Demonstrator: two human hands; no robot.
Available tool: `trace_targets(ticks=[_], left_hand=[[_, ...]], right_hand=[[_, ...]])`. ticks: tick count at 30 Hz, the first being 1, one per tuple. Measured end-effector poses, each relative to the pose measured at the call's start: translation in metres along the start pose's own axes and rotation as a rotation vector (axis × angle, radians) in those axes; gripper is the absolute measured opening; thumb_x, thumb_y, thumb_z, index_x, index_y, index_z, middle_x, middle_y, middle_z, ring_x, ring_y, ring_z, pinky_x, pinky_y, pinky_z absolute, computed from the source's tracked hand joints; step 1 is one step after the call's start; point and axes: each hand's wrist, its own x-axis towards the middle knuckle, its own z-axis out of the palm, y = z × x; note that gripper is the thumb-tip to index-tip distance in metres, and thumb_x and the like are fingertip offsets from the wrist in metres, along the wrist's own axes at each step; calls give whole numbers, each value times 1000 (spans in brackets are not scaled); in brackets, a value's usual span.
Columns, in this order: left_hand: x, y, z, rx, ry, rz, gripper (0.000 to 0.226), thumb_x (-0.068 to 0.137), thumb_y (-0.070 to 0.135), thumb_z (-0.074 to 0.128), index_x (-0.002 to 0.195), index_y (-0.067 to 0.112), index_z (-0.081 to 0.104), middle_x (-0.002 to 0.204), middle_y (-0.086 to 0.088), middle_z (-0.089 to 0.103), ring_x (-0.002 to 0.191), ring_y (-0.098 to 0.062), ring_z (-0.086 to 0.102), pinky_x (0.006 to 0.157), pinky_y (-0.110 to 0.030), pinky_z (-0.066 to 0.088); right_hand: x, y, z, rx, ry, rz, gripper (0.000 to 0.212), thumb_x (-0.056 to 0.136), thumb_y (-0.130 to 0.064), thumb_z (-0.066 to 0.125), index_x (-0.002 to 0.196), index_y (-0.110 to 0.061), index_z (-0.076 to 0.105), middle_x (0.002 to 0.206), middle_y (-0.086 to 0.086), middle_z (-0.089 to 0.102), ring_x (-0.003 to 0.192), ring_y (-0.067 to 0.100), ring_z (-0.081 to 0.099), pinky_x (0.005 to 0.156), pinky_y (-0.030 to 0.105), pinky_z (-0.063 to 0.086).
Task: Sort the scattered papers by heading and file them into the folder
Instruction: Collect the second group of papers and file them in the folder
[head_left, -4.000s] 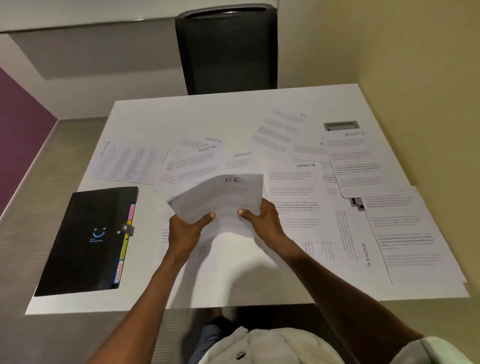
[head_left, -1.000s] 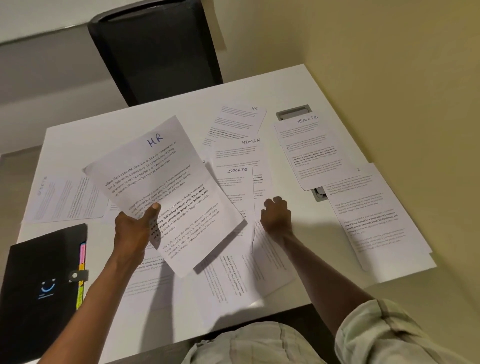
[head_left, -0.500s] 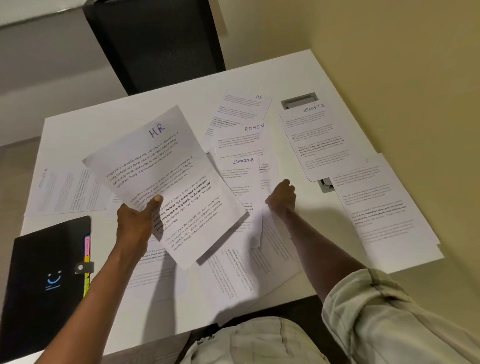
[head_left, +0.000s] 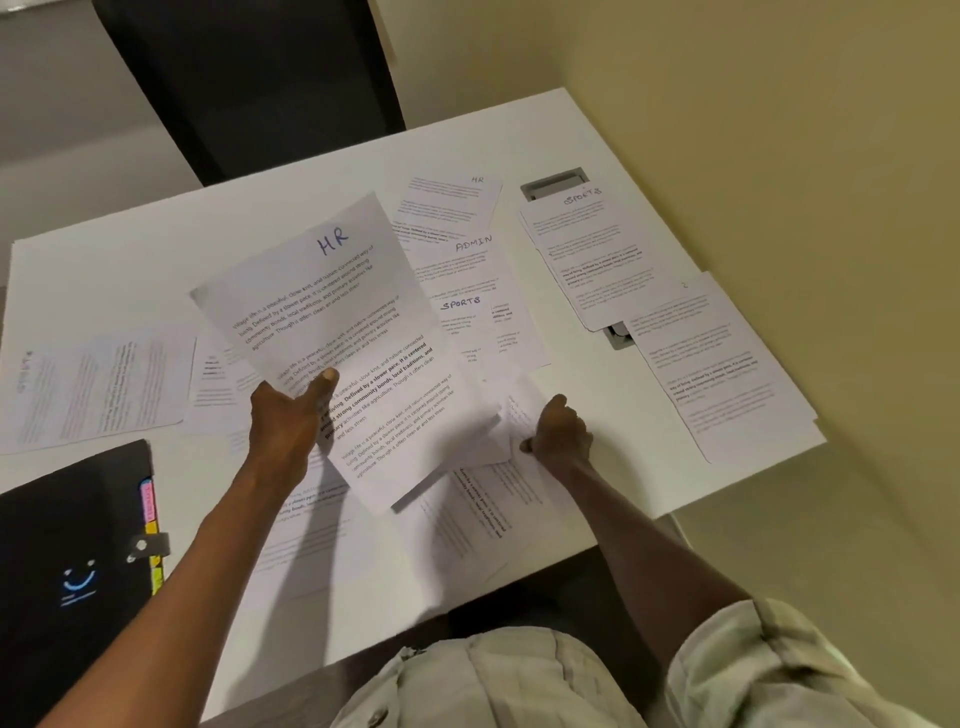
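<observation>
My left hand (head_left: 283, 423) grips a sheet headed HR (head_left: 322, 291) by its lower left edge and holds it tilted above the table. To its right, my right hand (head_left: 558, 431) pinches the edge of a loose sheet (head_left: 519, 410) and lifts it off the pile; its heading is hidden. Flat on the white table (head_left: 156, 260) lie an ADMIN sheet (head_left: 467, 260), a SPORTS sheet (head_left: 467, 322), a small HR sheet (head_left: 452, 195) and another SPORTS sheet (head_left: 587, 249). The black folder (head_left: 67, 561), closed, with coloured tabs, is at the front left.
A black chair (head_left: 249, 78) stands behind the table. A yellow wall runs along the table's right edge. More sheets lie at the right edge (head_left: 717, 364), at the left (head_left: 98, 384) and in front of me (head_left: 467, 514). A grey cable slot (head_left: 550, 182) sits near the far right.
My right hand has drawn back toward me from the middle pile and now pinches a sheet's edge, lifting it. My left hand still holds the HR sheet up.
</observation>
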Motion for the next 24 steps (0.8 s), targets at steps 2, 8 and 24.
trace_targets(ticks=[2,8,24], left_hand=[[0,-1,0,11,-23,1,49,90,22,74,134,12,58,126,-2,68,117,-24,63,107,-50,46],[2,-4,-16,17,-54,30,50,91,19,72,138,14,55,128,-1,66,119,-22,62,106,-47,46],[16,16,23,-39,-98,88,30,87,21,76,115,24,67,105,11,74,102,-18,70,91,-39,54]], right_hand=[[1,2,-6,12,3,16,47,79,-21,77,115,-5,52,115,14,64,109,33,62,85,37,49],[1,12,-29,103,124,21,29,78,-13,75,104,-4,67,111,14,69,100,33,67,76,36,59],[27,52,-76,42,230,110,55,91,-30,53,131,4,40,140,22,39,130,36,39,105,45,39]])
